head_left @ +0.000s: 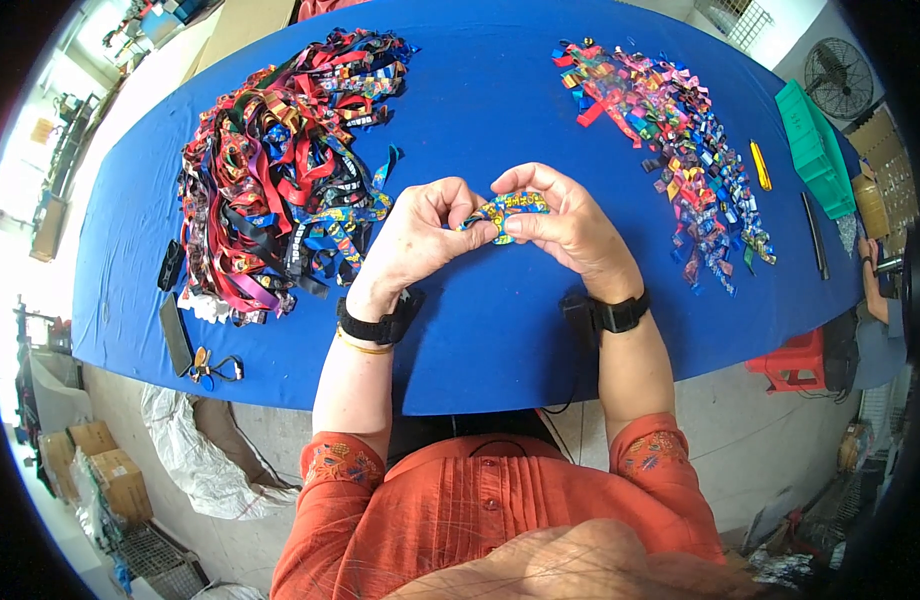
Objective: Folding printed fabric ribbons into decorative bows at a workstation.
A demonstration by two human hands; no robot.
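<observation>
Between my two hands, above the middle of the blue table, is a short piece of patterned ribbon strap (525, 203), blue with yellow. My left hand (430, 222) pinches its left end between thumb and fingertips. With thumb and forefinger my right hand (572, 225) grips the other end, and the strap bends into a loop there. To the left lies a large tangled heap of printed straps (270, 180), mostly red, black and blue. A spread of small folded strap pieces (695, 160) in many colours covers the right side.
On the blue table (470, 340), a yellow cutter knife (760, 166), a dark rod (814, 236) and a green crate (816, 148) sit at the right. A dark flat block (175, 335) lies front left. Beyond stand a red stool (792, 362) and a fan (838, 80).
</observation>
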